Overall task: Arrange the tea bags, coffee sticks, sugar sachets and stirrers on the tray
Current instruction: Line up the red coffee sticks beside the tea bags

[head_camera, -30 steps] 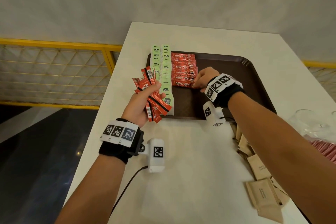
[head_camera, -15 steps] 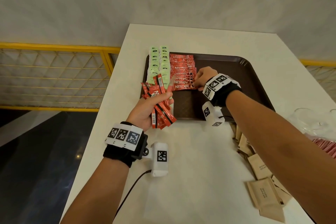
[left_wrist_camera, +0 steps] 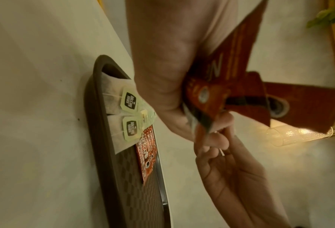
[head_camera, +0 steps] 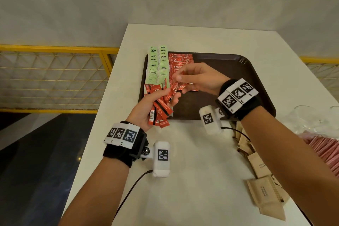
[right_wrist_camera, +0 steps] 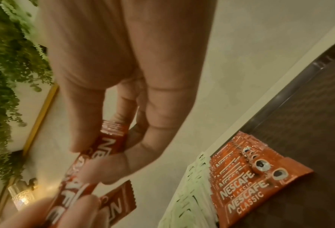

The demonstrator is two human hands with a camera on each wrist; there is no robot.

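Note:
A dark brown tray (head_camera: 238, 64) lies on the white table. Two rows of green-tagged tea bags (head_camera: 157, 64) line its left side, and a row of red coffee sticks (head_camera: 178, 68) lies beside them. My left hand (head_camera: 156, 101) grips a fanned bunch of red coffee sticks (head_camera: 159, 113) over the tray's near left corner. My right hand (head_camera: 185, 79) pinches the top end of one stick (right_wrist_camera: 108, 143) from that bunch, thumb and forefinger on it. In the left wrist view the bunch of coffee sticks (left_wrist_camera: 231, 86) fans out above the tea bags (left_wrist_camera: 129, 108).
Brown paper sachets (head_camera: 264, 189) lie scattered at the table's near right. Pink sachets (head_camera: 322, 150) and clear glasses (head_camera: 308, 117) stand at the right edge. A yellow railing (head_camera: 55, 71) runs to the left of the table.
My right hand has left the laid row of coffee sticks and come left to pinch a stick in the left hand's bunch. The left hand has moved in over the tray's corner.

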